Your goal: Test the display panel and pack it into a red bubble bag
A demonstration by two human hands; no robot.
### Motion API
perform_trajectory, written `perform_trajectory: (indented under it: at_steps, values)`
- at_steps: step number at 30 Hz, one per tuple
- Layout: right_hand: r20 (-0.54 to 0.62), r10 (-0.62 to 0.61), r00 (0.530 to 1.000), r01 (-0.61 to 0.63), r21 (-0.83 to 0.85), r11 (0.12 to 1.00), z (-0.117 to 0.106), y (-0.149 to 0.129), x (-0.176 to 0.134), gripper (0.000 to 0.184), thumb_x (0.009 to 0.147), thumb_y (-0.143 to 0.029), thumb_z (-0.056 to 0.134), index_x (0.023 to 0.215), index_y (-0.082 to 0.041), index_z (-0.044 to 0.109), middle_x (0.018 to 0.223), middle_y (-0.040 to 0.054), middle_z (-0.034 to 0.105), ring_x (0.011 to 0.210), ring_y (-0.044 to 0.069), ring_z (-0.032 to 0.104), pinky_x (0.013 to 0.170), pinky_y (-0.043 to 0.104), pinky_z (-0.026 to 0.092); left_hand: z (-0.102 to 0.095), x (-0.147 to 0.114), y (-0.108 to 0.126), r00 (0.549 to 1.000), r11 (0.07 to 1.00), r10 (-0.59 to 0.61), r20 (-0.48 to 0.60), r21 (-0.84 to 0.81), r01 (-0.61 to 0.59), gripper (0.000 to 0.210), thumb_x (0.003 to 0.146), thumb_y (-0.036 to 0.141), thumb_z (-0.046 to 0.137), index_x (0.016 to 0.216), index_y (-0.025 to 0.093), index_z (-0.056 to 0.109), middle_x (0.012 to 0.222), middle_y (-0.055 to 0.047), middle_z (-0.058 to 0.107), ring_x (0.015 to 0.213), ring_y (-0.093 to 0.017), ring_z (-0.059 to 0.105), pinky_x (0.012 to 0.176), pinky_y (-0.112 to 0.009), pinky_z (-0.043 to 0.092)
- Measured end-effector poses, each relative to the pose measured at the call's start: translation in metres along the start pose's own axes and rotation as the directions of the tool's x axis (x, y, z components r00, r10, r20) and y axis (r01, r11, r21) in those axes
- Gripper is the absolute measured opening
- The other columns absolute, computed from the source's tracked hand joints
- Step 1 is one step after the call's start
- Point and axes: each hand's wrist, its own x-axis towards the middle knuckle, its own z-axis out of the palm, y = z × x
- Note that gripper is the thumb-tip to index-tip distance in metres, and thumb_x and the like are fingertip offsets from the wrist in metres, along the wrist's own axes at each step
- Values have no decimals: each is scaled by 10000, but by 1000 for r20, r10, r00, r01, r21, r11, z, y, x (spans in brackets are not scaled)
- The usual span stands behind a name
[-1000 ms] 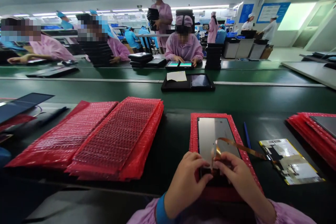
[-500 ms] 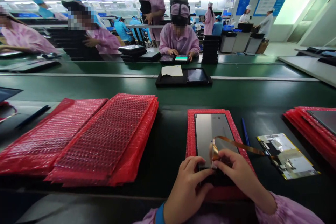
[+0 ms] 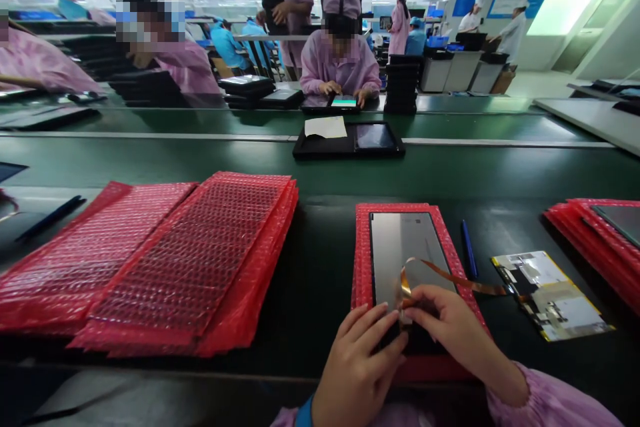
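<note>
A grey display panel (image 3: 395,250) lies on a red bubble-wrap bag (image 3: 361,260) in front of me. My right hand (image 3: 453,323) pinches the end of a copper-coloured flex cable (image 3: 440,268) over the panel's near part. That cable runs right to a board with silver shielding (image 3: 555,297) on the bench. My left hand (image 3: 363,360) rests at the panel's near edge, its fingers stretched out and their tips close to the cable end. Both hands partly hide the joint between cable and panel.
Stacked red bubble-wrap bags (image 3: 190,267) lie at left, and another stack (image 3: 590,240) at far right. A blue pen (image 3: 469,250) lies beside the panel. Beyond stands a black tray (image 3: 350,147) with a paper and a screen. A co-worker (image 3: 340,57) sits opposite.
My left fingers have straightened and shifted in toward the cable end. The right hand keeps its pinch on the cable, almost unmoved. The whole view has shifted slightly.
</note>
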Motion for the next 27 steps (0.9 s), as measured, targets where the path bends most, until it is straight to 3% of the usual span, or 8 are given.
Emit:
perform_trajectory:
  at_steps: [5,19,27]
  values:
    - [-12,5,1000,-5,-9,1000,3,0,0,186,788,-371,584,797,-194,639,708,6,641,647,189,572,592,280,430,0,-1,2,999,996,35,-7,83,-34,258,984,258,474,1092,251,709,1144,35,766,1079,-190,703,863,-363,554]
    - [-10,-47,999,46,-71,996,6,5,-3,203,831,-378,571,761,-196,626,755,27,663,704,210,601,647,295,457,0,-1,3,1000,998,22,9,66,-23,234,969,257,505,1067,254,718,1148,20,767,1088,-192,698,877,-347,516]
    - [-45,-133,990,123,-188,974,6,8,-2,193,863,-341,541,739,-203,595,688,6,605,634,195,564,586,288,425,1,-3,4,996,993,6,84,117,-16,311,955,249,509,1230,281,650,1230,-15,729,1124,-195,670,907,-364,485]
